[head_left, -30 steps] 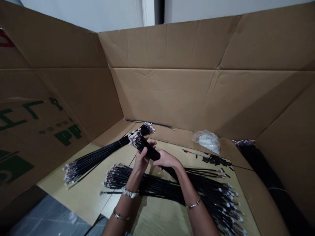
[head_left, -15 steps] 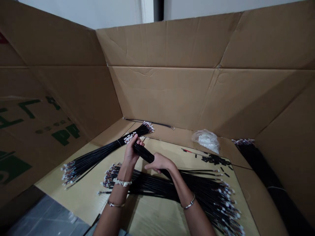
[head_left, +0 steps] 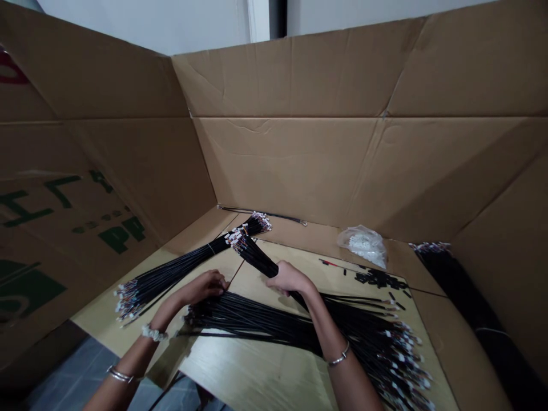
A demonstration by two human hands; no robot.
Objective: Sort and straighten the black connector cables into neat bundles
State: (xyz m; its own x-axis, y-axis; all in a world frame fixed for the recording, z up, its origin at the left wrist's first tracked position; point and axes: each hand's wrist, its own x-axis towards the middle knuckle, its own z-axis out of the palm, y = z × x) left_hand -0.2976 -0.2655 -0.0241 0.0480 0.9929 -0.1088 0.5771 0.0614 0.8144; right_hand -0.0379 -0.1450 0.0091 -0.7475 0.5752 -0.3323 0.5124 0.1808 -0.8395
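My right hand [head_left: 291,278] grips a thick bundle of black cables [head_left: 256,257], whose white-connector ends fan out up and to the left. Those ends lie over a second black cable bundle [head_left: 171,274], which is tied and rests on the left of the board. My left hand [head_left: 202,288] lies curled over the near end of a wide pile of black cables [head_left: 257,319]. Whether its fingers hold any cables is hidden. The pile spreads towards the lower right, with connectors at both ends.
Tall cardboard walls [head_left: 291,165] surround the pale work surface [head_left: 240,371]. A clear bag of white connectors [head_left: 363,244] and loose black pieces [head_left: 379,278] lie at the back. Another cable bundle [head_left: 466,319] runs along the right wall. Tiled floor [head_left: 68,371] shows at lower left.
My left hand has let go of the held bundle and moved left and down onto the pile's near end. My right hand still grips the bundle, which now tilts further up and left.
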